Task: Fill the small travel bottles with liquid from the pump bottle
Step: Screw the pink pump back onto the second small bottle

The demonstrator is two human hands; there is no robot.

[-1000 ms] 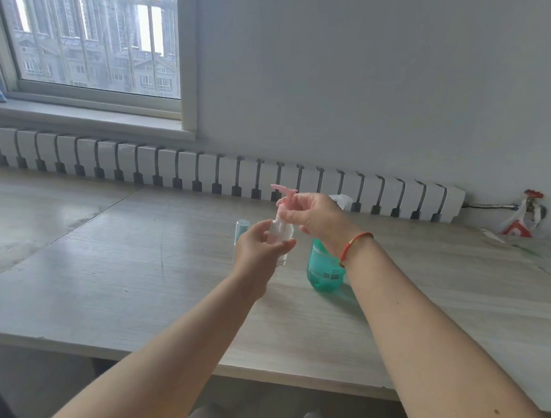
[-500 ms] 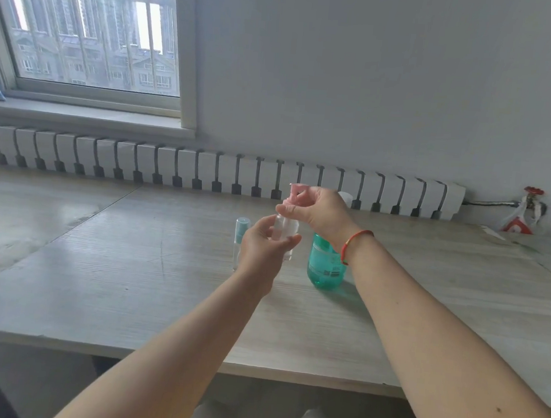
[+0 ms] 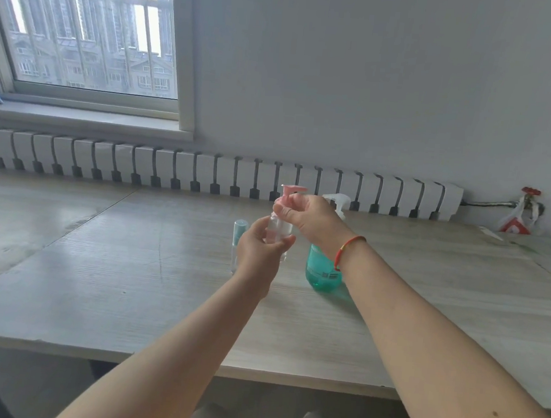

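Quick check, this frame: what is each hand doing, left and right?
Left hand: grips the clear travel bottle by its body.
Right hand: pinches the pink pump cap on top of it.

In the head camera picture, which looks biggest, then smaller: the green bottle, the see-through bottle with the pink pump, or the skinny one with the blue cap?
1. Round teal-green pump bottle
2. Clear small bottle with pink pump
3. Slim clear bottle with pale blue cap, partly hidden

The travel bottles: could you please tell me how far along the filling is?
Nothing looks filled yet. In hand: the left hand holds the clear small bottle while the right hand pinches its pink pump top. The blue-capped bottle stands waiting, and the green pump bottle stands untouched.
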